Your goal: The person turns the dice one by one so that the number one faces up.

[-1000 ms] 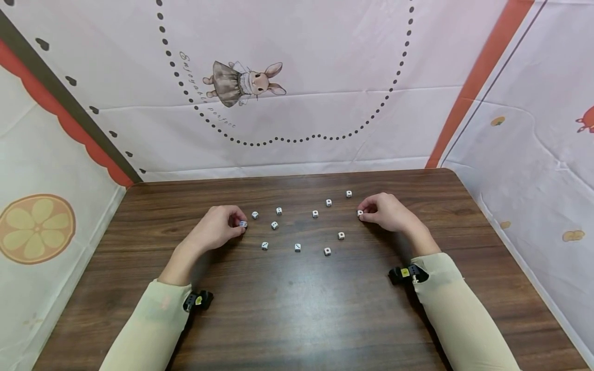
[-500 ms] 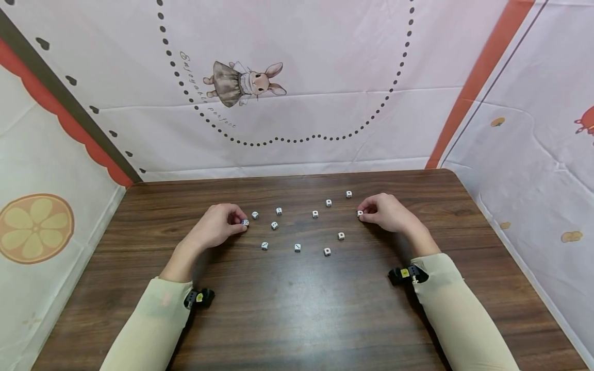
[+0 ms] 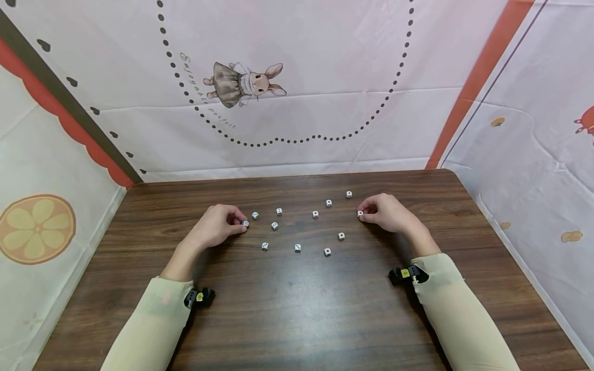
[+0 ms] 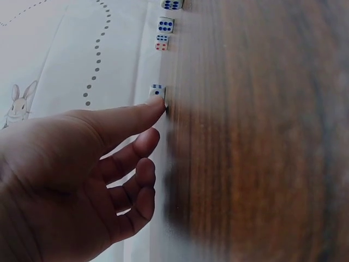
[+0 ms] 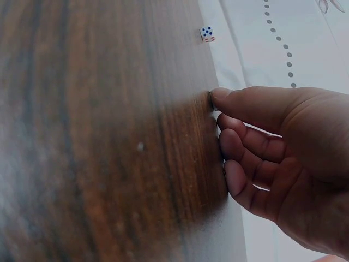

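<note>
My left hand [image 3: 218,226] pinches a small white die [image 3: 245,223] between thumb and fingers at the left end of a scatter of dice. In the left wrist view, that die [image 4: 156,88] shows pips just past the thumb tip, its lower part covered. On the other side, my right hand [image 3: 390,212] holds another white die [image 3: 360,213] by thumb and fingertips, low over the table. The right wrist view has the thumb hiding nearly all of it. Closest to the left hand's die is a loose die [image 3: 255,215]; another die [image 3: 349,194] lies beyond the right fingertips.
Several more dice lie between the hands, among them a die [image 3: 298,248] toward the front and a die [image 3: 315,214] near the middle. The brown wooden table [image 3: 297,319] ends at the back against a printed white cloth [image 3: 325,62].
The left hand has shifted slightly right, and the die in its fingers has turned to show a different face upward. My right hand and the loose dice stay where they were.
</note>
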Demonstrator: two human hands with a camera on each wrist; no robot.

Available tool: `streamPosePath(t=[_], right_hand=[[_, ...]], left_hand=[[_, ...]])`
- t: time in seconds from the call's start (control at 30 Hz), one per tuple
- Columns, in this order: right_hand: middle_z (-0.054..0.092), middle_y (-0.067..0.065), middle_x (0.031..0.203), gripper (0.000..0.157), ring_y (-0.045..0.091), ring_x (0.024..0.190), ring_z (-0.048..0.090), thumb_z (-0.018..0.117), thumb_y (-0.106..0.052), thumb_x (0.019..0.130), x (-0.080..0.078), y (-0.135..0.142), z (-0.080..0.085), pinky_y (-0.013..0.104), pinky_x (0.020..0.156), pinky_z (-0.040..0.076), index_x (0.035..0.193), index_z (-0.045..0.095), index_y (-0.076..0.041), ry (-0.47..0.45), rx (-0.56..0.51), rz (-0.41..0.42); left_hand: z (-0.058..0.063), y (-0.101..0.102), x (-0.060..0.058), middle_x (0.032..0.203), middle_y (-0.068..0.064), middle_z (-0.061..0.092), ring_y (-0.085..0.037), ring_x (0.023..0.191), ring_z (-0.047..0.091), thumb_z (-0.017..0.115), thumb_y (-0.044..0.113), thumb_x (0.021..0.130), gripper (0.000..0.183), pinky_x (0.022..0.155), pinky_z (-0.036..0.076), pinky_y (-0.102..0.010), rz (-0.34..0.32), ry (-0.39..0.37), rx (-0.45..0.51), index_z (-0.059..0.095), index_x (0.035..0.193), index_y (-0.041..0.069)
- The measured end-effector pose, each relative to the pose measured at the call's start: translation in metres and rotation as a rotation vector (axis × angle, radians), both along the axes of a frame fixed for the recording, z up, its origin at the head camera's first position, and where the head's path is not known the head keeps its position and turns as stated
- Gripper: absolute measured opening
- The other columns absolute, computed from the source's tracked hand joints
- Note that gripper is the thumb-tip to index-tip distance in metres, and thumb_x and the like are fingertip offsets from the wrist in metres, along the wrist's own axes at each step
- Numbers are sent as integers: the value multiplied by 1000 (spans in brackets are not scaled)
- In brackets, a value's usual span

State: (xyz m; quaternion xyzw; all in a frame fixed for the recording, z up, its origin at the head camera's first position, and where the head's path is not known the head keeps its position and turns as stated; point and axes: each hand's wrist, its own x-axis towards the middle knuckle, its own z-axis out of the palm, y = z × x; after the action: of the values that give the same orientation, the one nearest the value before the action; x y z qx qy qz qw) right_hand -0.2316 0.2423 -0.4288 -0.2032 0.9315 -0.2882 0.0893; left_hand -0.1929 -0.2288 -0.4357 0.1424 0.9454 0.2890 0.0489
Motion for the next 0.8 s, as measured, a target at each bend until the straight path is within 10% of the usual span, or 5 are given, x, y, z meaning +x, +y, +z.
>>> streamPosePath(t=[0.8], right_hand=[[73, -1, 91, 10, 17, 84, 64, 77, -11, 97, 0, 1, 0, 38, 78, 51, 105, 78, -5, 1, 3, -4]], left_hand=[[2, 0, 2, 87, 0, 67, -18, 82, 59, 83, 11, 92, 12, 78, 46, -38, 7, -28, -14, 77, 101, 9]])
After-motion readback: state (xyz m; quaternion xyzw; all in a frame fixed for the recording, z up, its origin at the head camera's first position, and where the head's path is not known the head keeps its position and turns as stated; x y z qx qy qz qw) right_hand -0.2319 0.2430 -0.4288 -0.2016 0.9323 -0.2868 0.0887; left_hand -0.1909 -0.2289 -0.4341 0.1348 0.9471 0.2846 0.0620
